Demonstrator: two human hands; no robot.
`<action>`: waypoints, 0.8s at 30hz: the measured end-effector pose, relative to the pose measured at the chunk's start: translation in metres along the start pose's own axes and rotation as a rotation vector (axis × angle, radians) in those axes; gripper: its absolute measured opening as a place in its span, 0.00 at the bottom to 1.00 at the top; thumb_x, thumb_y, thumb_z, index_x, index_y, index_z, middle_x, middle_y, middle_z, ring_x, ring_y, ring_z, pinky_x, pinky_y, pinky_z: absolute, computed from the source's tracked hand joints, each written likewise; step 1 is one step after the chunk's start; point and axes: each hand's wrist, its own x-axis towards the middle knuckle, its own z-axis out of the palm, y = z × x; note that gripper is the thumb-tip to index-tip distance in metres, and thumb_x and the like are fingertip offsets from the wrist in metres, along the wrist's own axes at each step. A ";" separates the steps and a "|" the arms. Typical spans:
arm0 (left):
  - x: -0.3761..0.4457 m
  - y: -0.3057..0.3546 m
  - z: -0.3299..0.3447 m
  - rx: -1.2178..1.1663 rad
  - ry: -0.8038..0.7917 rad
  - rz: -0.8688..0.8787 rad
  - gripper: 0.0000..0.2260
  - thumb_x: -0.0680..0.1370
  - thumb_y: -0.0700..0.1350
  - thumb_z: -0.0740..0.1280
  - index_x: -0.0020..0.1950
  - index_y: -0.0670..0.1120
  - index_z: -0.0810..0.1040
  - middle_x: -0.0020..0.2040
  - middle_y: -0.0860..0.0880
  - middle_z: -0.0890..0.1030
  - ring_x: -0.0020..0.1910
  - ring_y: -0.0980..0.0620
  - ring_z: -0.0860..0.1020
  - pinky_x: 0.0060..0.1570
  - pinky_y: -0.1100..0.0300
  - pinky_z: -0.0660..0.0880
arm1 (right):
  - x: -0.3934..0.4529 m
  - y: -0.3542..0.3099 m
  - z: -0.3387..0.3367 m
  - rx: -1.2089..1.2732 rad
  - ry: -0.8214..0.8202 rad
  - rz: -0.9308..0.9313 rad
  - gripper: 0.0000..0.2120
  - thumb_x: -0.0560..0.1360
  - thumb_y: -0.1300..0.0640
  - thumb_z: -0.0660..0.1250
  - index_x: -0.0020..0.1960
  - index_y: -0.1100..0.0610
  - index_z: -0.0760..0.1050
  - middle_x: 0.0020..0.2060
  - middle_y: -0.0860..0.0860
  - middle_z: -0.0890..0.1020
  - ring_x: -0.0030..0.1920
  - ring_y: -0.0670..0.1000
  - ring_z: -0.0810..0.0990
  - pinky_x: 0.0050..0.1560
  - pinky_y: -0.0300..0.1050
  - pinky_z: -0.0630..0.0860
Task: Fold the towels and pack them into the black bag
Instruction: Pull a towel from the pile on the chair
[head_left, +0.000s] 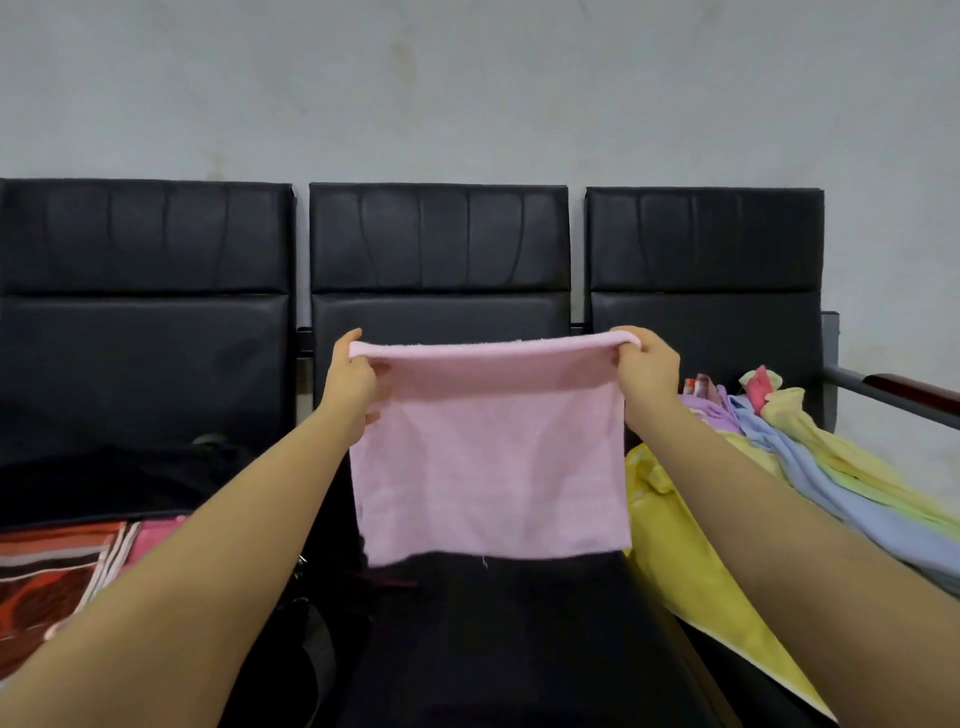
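Right now the left hand (349, 375) and the right hand (645, 364) each pinch a top corner of the pink towel (488, 457), which hangs in the air over the middle black seat (493, 649). If one pinch slips, that corner could drop and the fold would go crooked, because only fingertips hold the cloth. The seat below looks bare, with room to lay the towel down, but the pile of towels (810, 467) sits just beside it on the right and the black bag (130, 483) on the left.
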 end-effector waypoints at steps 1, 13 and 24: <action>0.001 0.001 0.002 -0.043 0.013 0.059 0.22 0.81 0.41 0.46 0.70 0.60 0.64 0.61 0.49 0.76 0.55 0.44 0.78 0.50 0.54 0.72 | 0.002 -0.003 0.002 0.039 0.012 -0.003 0.15 0.78 0.63 0.55 0.55 0.55 0.79 0.48 0.51 0.79 0.46 0.50 0.76 0.37 0.40 0.70; -0.043 -0.097 0.005 0.030 0.339 0.151 0.12 0.74 0.36 0.52 0.47 0.46 0.73 0.51 0.44 0.77 0.49 0.45 0.74 0.55 0.52 0.72 | -0.039 0.062 -0.016 -0.027 0.042 0.029 0.13 0.75 0.64 0.54 0.50 0.59 0.77 0.47 0.50 0.78 0.48 0.51 0.74 0.44 0.44 0.69; -0.079 -0.143 -0.010 0.589 0.334 0.017 0.11 0.77 0.41 0.56 0.39 0.41 0.74 0.43 0.38 0.80 0.47 0.37 0.76 0.57 0.46 0.70 | -0.079 0.113 -0.044 -0.415 0.071 0.163 0.15 0.76 0.59 0.56 0.30 0.58 0.66 0.31 0.54 0.71 0.39 0.56 0.68 0.47 0.50 0.68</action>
